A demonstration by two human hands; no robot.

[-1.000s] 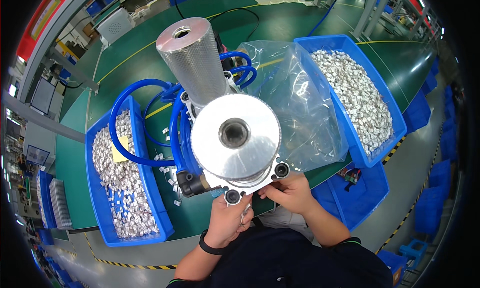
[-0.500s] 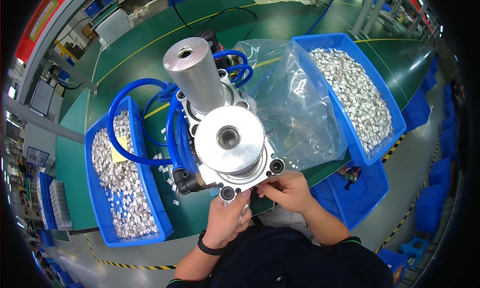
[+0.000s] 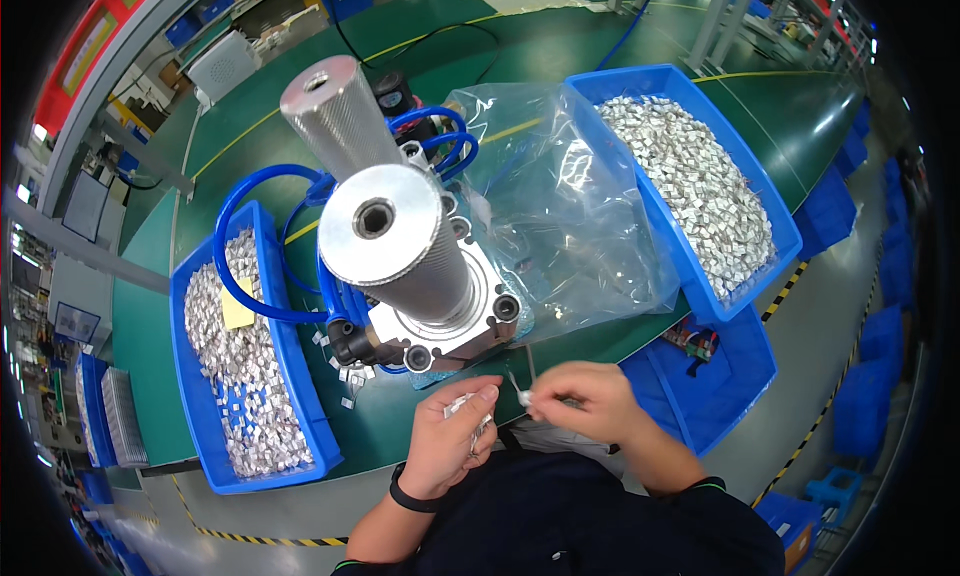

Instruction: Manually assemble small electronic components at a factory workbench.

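Observation:
My left hand (image 3: 437,444) is closed around several small white pieces (image 3: 468,406), which show between its thumb and fingers. To its right, my right hand (image 3: 592,400) pinches one small white piece (image 3: 525,398) with thin wire leads sticking out of it. Just beyond both hands stands a metal pneumatic press (image 3: 455,348) with two upright knurled cylinders; neither hand touches it. The nearer cylinder (image 3: 432,286) has a round hole in its flat top. Blue air hoses (image 3: 222,238) loop from the press's left side.
A blue bin (image 3: 325,446) of small white pieces stands left, with a yellow note (image 3: 238,304) inside. Another full blue bin (image 3: 572,94) is at the right, beside a clear plastic bag (image 3: 590,246). Loose pieces (image 3: 352,374) lie on the green table (image 3: 395,426). Below the table's right edge sits a blue tray (image 3: 735,376).
Both hands have drawn back from the press's front edge, the right one with a white piece now showing in its fingertips. The view has shifted, so the press appears farther left and up.

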